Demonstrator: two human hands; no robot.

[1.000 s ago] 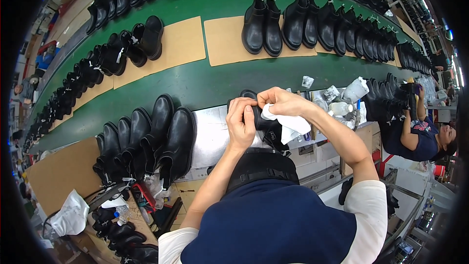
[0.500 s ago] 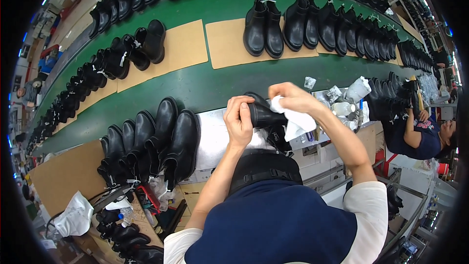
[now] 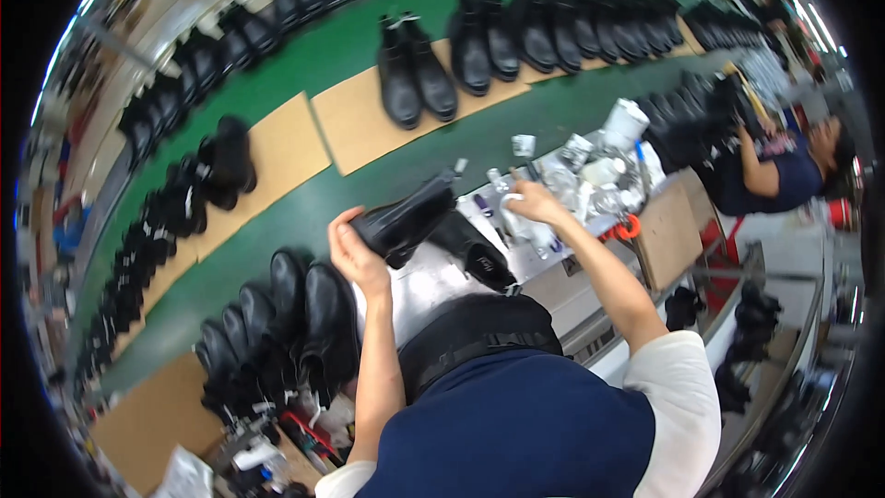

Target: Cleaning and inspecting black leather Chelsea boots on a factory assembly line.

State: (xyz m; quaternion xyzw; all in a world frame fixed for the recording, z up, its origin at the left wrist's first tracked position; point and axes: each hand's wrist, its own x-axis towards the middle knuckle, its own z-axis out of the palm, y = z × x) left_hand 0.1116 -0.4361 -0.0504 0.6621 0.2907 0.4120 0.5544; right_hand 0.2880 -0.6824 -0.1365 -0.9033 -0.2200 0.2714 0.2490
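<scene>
My left hand grips a black ankle boot by its toe end, the shaft tilted up toward the right. Below it another black boot lies on the shiny metal worktop, its opening toward me. My right hand is over the cluttered right part of the worktop, beside a clear bottle. Its fingers are drawn together near something small and whitish, blurred and too small to name. The white cloth cannot be made out in either hand.
Several boots stand close at the left. Crumpled plastic, a white container and an orange ring-shaped thing crowd the right. Beyond runs a green conveyor with rows of boots on cardboard. A co-worker is at the far right.
My left hand has moved left with the boot, now tilted, uncovering the other boot. My right hand has left the boot for the bottles, without the white cloth showing. The whole view has turned.
</scene>
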